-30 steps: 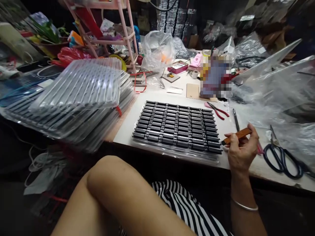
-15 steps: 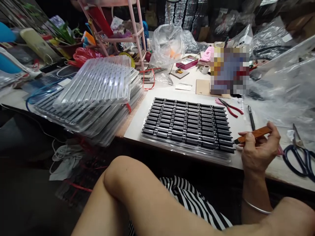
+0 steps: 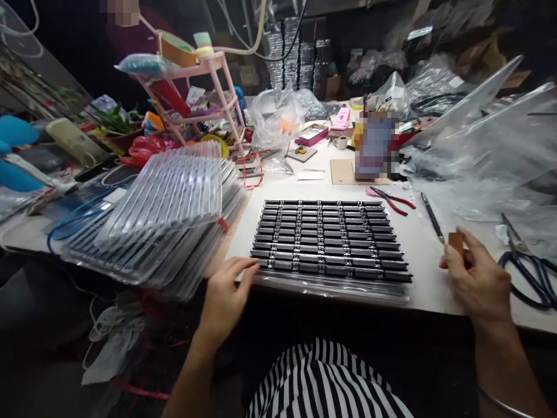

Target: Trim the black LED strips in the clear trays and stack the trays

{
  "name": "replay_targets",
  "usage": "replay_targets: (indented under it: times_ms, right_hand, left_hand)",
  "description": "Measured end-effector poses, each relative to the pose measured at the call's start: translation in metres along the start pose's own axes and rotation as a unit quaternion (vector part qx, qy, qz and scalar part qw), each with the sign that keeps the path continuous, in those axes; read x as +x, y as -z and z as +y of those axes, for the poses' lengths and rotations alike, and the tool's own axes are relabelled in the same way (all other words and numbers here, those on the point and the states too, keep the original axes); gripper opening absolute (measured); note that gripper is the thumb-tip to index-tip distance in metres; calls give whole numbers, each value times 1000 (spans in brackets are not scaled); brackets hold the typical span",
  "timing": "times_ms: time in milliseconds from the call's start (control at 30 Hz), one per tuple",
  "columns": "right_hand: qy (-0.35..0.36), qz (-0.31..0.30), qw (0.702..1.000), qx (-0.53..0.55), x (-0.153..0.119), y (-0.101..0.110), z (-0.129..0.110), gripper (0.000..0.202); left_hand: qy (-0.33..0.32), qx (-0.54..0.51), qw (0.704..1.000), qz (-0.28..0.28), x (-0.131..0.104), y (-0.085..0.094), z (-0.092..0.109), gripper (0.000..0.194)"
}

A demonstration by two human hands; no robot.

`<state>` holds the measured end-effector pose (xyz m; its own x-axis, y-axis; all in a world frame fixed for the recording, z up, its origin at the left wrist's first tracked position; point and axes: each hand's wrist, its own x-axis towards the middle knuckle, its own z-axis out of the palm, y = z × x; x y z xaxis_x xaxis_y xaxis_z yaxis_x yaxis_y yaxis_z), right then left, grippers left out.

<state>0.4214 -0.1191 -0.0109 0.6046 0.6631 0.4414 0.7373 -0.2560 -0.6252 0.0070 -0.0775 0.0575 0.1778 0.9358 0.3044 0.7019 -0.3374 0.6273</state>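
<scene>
Rows of black connector strips (image 3: 324,238) with bright metal pins lie side by side on a clear plastic tray (image 3: 331,285). At the left end of the front row is my left hand (image 3: 226,296), thumb and forefinger pinched at the strip's tip. My right hand (image 3: 481,278) is closed around an orange-brown bar-shaped tool (image 3: 456,242), right of the tray and apart from it. Most of that tool is hidden by the fingers. Just beyond the right hand lies a dark pen-like tool (image 3: 431,216).
Clear ribbed trays (image 3: 169,191) are stacked at the left. Red-handled pliers (image 3: 394,200) lie behind the strips, and dark-handled scissors (image 3: 524,273) at the right. Plastic bags (image 3: 491,168) cover the back right. A pink rack (image 3: 217,104) stands at the back left.
My left hand has come to the front left corner of the strips. The right hand has moved slightly right and down, turning the orange-brown tool. The view has shifted, and my knee is out of sight.
</scene>
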Motion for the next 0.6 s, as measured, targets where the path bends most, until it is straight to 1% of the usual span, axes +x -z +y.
replay_targets:
  times_ms: [67, 100, 133, 167, 200, 233, 300, 333, 400, 467, 600]
  right_hand:
    - [22, -9, 996, -87, 4, 8, 5, 59]
    - [43, 1, 993, -114, 4, 11, 4, 61]
    - [63, 19, 991, -120, 2, 13, 0, 61]
    - [79, 27, 991, -106, -2, 15, -5, 60]
    - [88, 14, 993, -74, -8, 15, -12, 57]
    - [89, -19, 995, -31, -15, 15, -20, 53]
    - [80, -104, 990, 52, -32, 12, -36, 46]
    - [76, -129, 986, 77, -41, 9, -43, 44]
    - [82, -134, 983, 97, -56, 5, -50, 44]
    - [98, -134, 982, 94, -68, 2, -50, 49]
    - [166, -179, 970, 23, -76, 4, -31, 76]
  left_hand:
    - [83, 8, 995, 54, -4, 2, -32, 30]
    - [103, 10, 992, 70, -6, 2, -44, 35]
    - [114, 3, 991, 70, -7, 1, -51, 41]
    - [114, -10, 992, 57, -8, 0, -56, 48]
    - [108, -30, 993, 35, -8, -2, -58, 55]
    - [99, -53, 994, 8, -7, -4, -58, 63]
    - [85, -97, 991, -40, -5, -11, -55, 74]
    - [82, -113, 988, -58, -3, -14, -54, 79]
    - [79, -123, 986, -78, 1, -20, -54, 83]
    - [71, -119, 987, -82, 5, -25, -57, 86]
    - [73, -138, 985, -76, 8, -27, -67, 84]
